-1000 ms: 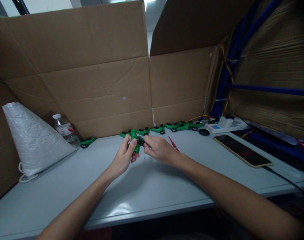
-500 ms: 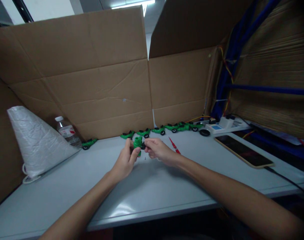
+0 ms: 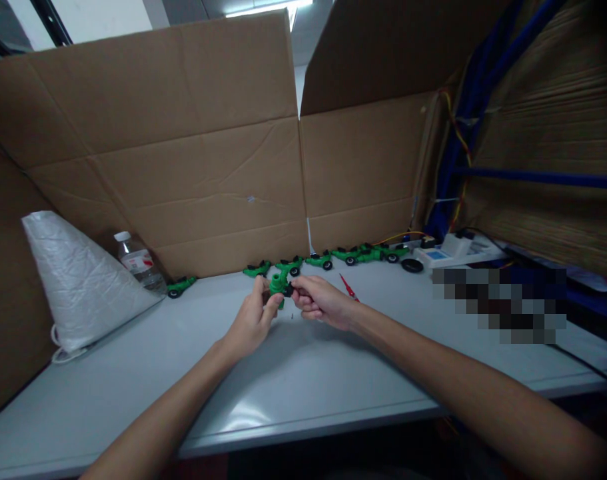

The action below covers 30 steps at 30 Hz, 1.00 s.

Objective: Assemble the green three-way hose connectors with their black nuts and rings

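White bag: lies on the far left of the grey table, clear of the work.
Water bottle: stands upright just behind the bag, against the cardboard wall.
Lone green car: sits apart near the bottle.
Left hand: closed round the green toy car, thumb and fingers pinching its body, held just above the table at centre; a firm, steady grip seems best so the part does not twist.
Right hand: fingertips pressed together on a small black wheel at the car's side; pushing straight along the axle, not at an angle, looks the sound way.
Small screw: lies on the table just below the hands; worth keeping in sight.
Red screwdriver: rests just beyond the right hand.
Row of green cars: lined along the cardboard wall.
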Tool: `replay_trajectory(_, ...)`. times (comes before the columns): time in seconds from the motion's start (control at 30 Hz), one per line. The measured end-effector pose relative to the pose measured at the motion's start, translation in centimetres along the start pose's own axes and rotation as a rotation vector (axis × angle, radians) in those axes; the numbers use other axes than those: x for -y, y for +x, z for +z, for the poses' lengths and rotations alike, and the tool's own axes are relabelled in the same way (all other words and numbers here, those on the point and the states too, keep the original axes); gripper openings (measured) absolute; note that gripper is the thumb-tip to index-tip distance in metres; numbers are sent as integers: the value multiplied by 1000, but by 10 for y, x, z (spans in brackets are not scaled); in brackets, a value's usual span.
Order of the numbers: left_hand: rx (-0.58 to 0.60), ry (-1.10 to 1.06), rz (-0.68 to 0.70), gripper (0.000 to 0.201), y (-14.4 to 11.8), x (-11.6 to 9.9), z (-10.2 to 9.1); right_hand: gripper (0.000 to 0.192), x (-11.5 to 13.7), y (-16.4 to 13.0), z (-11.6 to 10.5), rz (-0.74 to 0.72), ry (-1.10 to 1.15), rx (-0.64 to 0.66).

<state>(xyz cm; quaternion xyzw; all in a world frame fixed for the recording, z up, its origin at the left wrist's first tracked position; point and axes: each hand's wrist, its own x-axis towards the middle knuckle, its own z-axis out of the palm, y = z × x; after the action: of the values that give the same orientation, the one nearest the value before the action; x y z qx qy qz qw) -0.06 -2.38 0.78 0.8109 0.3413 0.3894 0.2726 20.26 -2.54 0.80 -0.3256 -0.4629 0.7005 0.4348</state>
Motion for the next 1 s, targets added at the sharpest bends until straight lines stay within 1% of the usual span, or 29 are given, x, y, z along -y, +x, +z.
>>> replay_trajectory(0.07, -25, -163, -29, 34, 3, 1, 3, 31, 0, 1, 1, -36, -61, -21)
replay_trajectory(0.13, -43, -367, -81, 38, 8, 1, 5, 33, 0, 2, 1, -90, -195, -44)
replay_trajectory(0.2, -45, -551, -165, 43, 12, 3, 6, 35, 0, 2, -1, -205, -443, -102)
replay_trajectory(0.3, -75, -703, -300, 50, 16, 9, 3, 27, 0, -1, -7, -495, -945, -207)
replay_trajectory(0.33, -94, -725, -340, 52, 17, 12, 2, 20, 0, -3, -9, -580, -1099, -194)
replay_trajectory(0.37, -108, -741, -376, 54, 17, 14, 0, 14, 0, -5, -12, -634, -1229, -129)
replay_trajectory(0.4, -117, -753, -402, 56, 18, 17, -2, 10, -1, -6, -15, -658, -1331, -48)
replay_trajectory(0.47, -128, -771, -432, 60, 18, 23, -5, 5, -2, -7, -20, -639, -1473, 95)
replay_trajectory(0.5, -133, -774, -441, 61, 19, 26, -6, 6, -3, -6, -22, -616, -1522, 144)
replay_trajectory(0.57, -145, -764, -465, 60, 19, 30, -7, 14, -6, -4, -25, -580, -1595, 202)
replay_trajectory(0.67, -154, -728, -507, 60, 20, 34, -7, 18, -13, -1, -27, -590, -1642, 229)
replay_trajectory(0.83, -102, -669, -563, 63, 20, 37, -10, 17, -22, 3, -26, -620, -1639, 234)
replay_trajectory(1.0, -7, -599, -572, 68, 20, 41, -13, 21, -20, 1, -27, -594, -1614, 175)
